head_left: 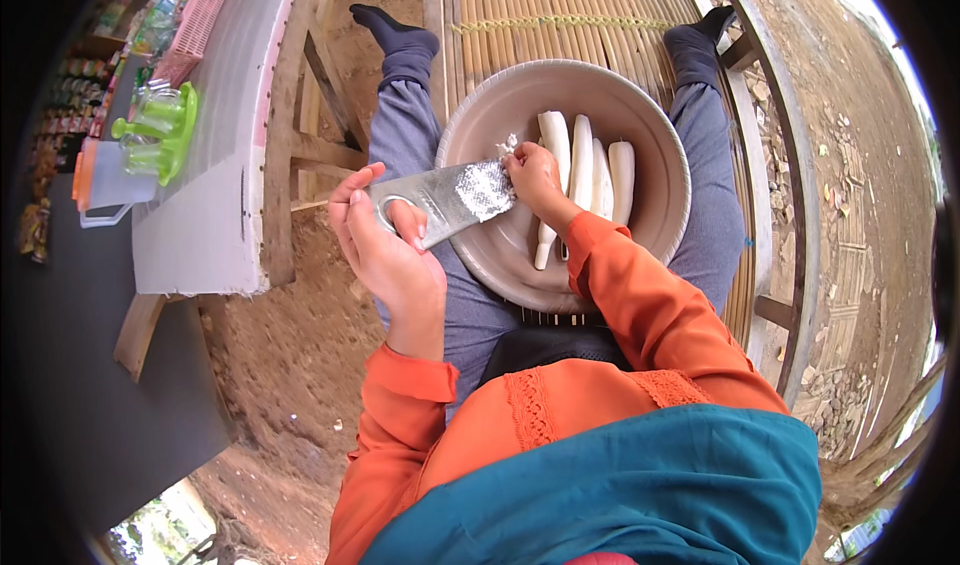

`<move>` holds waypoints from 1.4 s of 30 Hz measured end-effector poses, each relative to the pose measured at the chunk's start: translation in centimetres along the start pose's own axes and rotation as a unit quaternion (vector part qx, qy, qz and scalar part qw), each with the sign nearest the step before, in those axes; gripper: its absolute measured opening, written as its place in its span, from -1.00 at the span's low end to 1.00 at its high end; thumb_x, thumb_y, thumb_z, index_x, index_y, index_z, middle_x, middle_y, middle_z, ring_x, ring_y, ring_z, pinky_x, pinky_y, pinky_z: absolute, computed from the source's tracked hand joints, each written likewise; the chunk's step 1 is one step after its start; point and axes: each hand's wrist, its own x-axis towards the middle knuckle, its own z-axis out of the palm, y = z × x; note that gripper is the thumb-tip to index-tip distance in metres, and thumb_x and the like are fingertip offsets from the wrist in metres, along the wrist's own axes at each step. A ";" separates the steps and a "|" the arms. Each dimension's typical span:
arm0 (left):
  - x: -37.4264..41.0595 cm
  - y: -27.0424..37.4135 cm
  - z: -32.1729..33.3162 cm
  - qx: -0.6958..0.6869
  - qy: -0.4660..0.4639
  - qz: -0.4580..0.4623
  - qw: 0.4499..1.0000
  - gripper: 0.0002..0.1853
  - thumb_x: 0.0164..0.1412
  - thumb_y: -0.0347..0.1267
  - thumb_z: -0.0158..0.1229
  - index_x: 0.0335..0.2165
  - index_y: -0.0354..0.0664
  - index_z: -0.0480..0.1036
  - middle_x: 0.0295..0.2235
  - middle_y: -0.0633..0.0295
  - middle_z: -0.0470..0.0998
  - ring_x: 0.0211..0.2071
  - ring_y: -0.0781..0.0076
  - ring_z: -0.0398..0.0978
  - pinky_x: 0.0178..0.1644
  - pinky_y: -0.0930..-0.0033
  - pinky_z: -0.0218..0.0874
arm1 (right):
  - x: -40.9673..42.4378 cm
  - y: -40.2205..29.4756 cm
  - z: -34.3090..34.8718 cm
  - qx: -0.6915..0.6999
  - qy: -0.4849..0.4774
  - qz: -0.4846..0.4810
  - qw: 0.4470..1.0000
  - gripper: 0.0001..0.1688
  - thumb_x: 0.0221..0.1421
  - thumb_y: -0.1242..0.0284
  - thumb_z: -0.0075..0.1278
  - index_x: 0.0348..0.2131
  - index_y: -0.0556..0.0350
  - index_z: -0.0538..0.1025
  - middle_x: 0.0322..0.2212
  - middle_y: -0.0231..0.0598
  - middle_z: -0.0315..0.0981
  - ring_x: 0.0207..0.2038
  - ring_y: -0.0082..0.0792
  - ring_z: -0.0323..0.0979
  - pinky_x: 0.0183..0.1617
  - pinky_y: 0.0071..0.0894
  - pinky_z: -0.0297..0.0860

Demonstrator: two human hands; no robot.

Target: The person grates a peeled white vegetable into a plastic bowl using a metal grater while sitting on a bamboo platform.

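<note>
My left hand (394, 253) grips a flat metal grater (420, 190) by its handle end, with a finger through the round hole. White shreds (484, 190) coat the rough part of the grater, and a small clump (508, 145) sits at its far end. Bunched fingers of my right hand (538, 178) touch that end; whether they pinch the metal or some shreds is hidden. Beneath both hands is a wide brown plastic basin (487, 118) between my legs. Several peeled white roots (621, 178), apparently cassava, lean inside it to the right.
The basin rests on a bamboo-slat bench (547, 2) with a wooden side rail (802, 190). On the left, a white-topped table (217, 152) bears a green plastic rack with glasses (172, 133), a lidded pitcher (112, 178) and a pink basket (195, 21). Bare earth (300, 355) lies below.
</note>
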 end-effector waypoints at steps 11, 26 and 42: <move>0.1 0.1 0.4 0.000 -0.005 0.001 1.000 -0.73 0.20 -0.35 -0.32 -0.25 -0.30 0.24 -0.24 0.14 0.37 -0.78 0.65 0.02 -0.59 0.55 -0.01 | 0.8 0.8 0.3 -0.029 0.002 0.029 0.999 -0.80 -0.07 0.44 0.04 -0.47 0.27 0.46 -0.47 0.06 0.45 -0.34 -0.03 0.43 -0.22 -0.17 0.30; 0.6 -0.5 -1.0 0.000 0.022 -0.001 1.000 -0.75 0.20 -0.35 -0.31 -0.27 -0.26 0.25 -0.22 0.14 0.38 -0.80 0.66 0.02 -0.61 0.56 -0.02 | -3.8 -1.5 -0.8 -0.004 -0.016 -0.151 0.988 -0.84 -0.10 0.46 0.05 -0.52 0.24 0.46 -0.50 0.04 0.43 -0.36 0.01 0.40 -0.24 -0.14 0.30; 0.4 -0.2 -0.5 -0.017 0.002 -0.006 1.000 -0.79 0.19 -0.38 -0.29 -0.29 -0.24 0.25 -0.24 0.16 0.39 -0.80 0.65 0.03 -0.61 0.55 0.00 | 0.7 0.1 1.2 -0.031 0.039 -0.075 0.996 -0.85 -0.07 0.48 -0.02 -0.52 0.25 0.48 -0.51 0.09 0.42 -0.39 0.06 0.40 -0.28 -0.09 0.30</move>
